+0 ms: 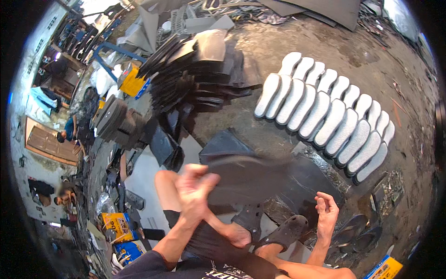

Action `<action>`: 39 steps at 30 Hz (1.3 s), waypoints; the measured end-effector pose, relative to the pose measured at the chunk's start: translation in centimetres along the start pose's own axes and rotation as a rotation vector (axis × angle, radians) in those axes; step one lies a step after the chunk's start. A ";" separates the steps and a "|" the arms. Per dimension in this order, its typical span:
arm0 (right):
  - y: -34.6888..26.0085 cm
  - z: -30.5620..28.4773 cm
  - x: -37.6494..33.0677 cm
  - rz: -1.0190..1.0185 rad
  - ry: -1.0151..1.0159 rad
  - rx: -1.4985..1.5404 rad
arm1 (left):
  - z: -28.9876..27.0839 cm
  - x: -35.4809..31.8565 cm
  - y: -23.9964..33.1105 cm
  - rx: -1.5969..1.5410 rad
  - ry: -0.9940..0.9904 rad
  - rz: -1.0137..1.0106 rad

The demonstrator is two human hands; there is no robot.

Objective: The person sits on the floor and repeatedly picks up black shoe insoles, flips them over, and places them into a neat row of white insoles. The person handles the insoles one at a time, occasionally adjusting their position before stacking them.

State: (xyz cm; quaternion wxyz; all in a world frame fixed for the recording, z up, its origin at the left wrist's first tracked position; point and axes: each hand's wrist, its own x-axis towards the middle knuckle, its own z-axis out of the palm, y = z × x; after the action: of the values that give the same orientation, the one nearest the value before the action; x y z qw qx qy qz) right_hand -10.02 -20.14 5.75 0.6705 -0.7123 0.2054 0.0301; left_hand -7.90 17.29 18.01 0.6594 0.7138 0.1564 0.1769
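My left hand (197,188) is smeared by motion at the left edge of a dark flat sheet (248,179). Its fingers look bent, but whether they grip the sheet's edge I cannot tell. The sheet is blurred too and appears raised above my feet. Under its right end lies another smooth black sheet (309,181) on the ground. My right hand (327,211) is lifted to the right of both sheets, fingers loosely curled and apart, with nothing in it. Dark clogs (285,232) are on my feet, just below the sheets.
Two rows of white-topped soles (330,118) stand on the floor at the right. Stacked dark sheets (186,79) lie at the far left-centre. Dark sandals (353,232) are near my right hand. Yellow-blue packages (118,228) and scraps lie at left. People (67,197) sit farther off.
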 end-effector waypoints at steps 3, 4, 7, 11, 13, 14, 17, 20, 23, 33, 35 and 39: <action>1.8 -0.2 -1.0 0.086 -0.049 0.048 | -7.4 1.6 2.8 0.313 0.322 0.649; 2.5 -0.4 -1.2 0.097 -0.042 0.051 | -8.2 2.7 3.1 0.410 0.414 0.758; 3.9 -0.1 -1.7 0.131 -0.052 0.043 | -12.5 7.3 -0.4 0.709 0.663 0.950; 4.0 0.7 -2.0 0.146 -0.096 0.039 | -18.6 12.8 -8.6 1.040 0.666 0.804; 4.2 0.7 -1.8 0.134 -0.111 0.064 | -18.7 14.6 -12.4 1.100 0.570 0.641; 3.8 0.5 -1.7 0.133 -0.114 0.087 | -18.1 15.1 -15.0 1.121 0.525 0.540; 4.2 0.3 -1.9 0.146 -0.090 0.042 | -15.2 15.2 -18.9 1.059 0.265 0.457; 4.3 -0.4 -2.1 0.142 -0.038 -0.024 | -6.2 13.3 -20.1 1.141 0.160 0.409; 4.6 0.4 -2.6 0.147 -0.093 -0.006 | -5.5 13.2 -23.3 1.271 0.074 0.066; 5.0 0.8 -2.7 0.119 -0.078 0.009 | -7.8 15.3 -22.3 1.173 0.110 -0.089; 5.3 0.9 -2.7 0.119 -0.079 -0.005 | -8.6 16.3 -21.5 1.216 -0.028 -0.094; 5.3 1.3 -2.8 0.100 -0.078 -0.010 | -7.7 15.3 -20.6 1.397 -0.379 0.341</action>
State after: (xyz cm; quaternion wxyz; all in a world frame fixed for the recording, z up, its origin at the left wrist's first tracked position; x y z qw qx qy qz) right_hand -14.07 -18.23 1.53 0.6722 -0.7027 0.2144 0.0922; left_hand 2.38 32.80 -1.29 0.0310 0.9995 0.0030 0.0097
